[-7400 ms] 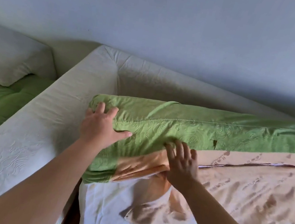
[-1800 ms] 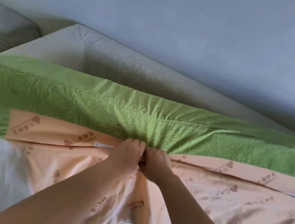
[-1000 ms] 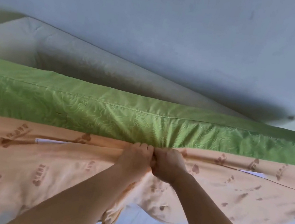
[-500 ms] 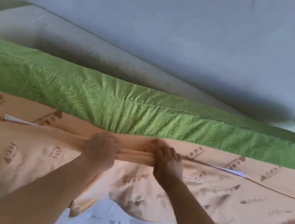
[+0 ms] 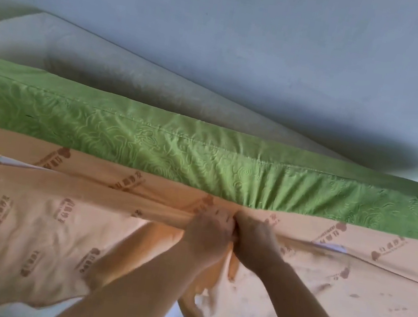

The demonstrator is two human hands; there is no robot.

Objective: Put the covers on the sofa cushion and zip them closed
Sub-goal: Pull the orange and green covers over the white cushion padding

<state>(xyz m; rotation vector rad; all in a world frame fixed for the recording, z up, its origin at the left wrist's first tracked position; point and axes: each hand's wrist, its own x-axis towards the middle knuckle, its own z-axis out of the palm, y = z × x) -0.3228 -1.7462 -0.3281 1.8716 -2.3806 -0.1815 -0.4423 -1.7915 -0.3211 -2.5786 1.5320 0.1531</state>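
Both edges of the peach cover's (image 5: 38, 226) zipper opening run left to right across the cushion, just below the green cover (image 5: 149, 145). At mid-length the left hand (image 5: 207, 237) and right hand (image 5: 254, 244) touch, fingers curled shut, pinching that seam. Whether they hold the slider I cannot tell; unclosed gaps show on both sides.

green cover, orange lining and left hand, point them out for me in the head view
green cover (image 5: 149, 145): head view, on its patterned side panel.
orange lining (image 5: 25, 224): head view, on the loose printed flap.
left hand (image 5: 207, 234): head view, on the back of the hand.
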